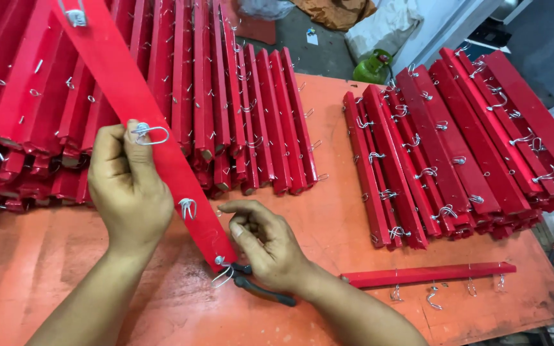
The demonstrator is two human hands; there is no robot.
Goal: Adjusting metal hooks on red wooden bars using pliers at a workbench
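Head cam, looking down from above, pretty close in.

Sits at head height over the orange-red painted worktable (328, 192), aimed forward and down so both forearms come in from the bottom edge. Far table edge and a strip of grey concrete floor (315, 54) up top, near edge cut off at the bottom. Just the one view, so no overlap with any other.

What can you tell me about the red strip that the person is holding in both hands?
The red strip is a long, flat bar, painted glossy red, perhaps wood. It slants from the top left down to the orange table. Small silver wire hooks are fixed along its face. The left hand grips its middle; the right hand works at its lower end with black-handled pliers. Stacks of similar strips lie behind.
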